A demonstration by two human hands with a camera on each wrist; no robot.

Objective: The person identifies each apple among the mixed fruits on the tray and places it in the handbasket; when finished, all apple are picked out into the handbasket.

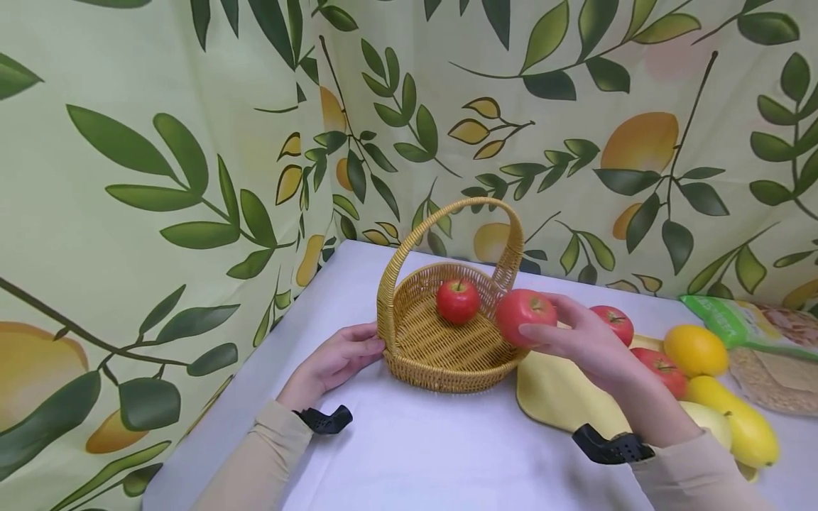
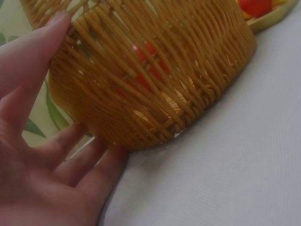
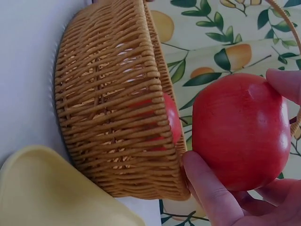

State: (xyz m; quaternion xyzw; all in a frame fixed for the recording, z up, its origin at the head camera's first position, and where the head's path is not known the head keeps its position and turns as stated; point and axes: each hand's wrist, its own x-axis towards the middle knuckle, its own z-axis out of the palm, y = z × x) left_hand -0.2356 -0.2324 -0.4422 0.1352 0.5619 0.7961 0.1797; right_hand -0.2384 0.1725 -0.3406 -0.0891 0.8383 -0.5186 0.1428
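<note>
A woven wicker basket [image 1: 441, 380] with a tall arched handle stands on the white-covered table. One red apple [image 1: 457, 301] lies inside it, partly visible through the weave in both wrist views. My left hand [image 1: 339, 358] rests against the basket's left side; the left wrist view has the thumb up at the rim and the other fingers spread low along the outer wall. My right hand [image 1: 584, 337] grips a second red apple [image 3: 241, 132] between thumb and fingers. That apple is held up at the basket's right rim, overlapping it in the head view.
Right of the basket, a pale yellow tray [image 1: 556, 390] holds two more red apples, an orange [image 1: 695, 350] and yellow fruit [image 1: 735, 419], partly behind my right arm. A green package [image 1: 722, 323] lies at the far right. A leaf-patterned cloth [image 1: 409, 106] hangs behind the table.
</note>
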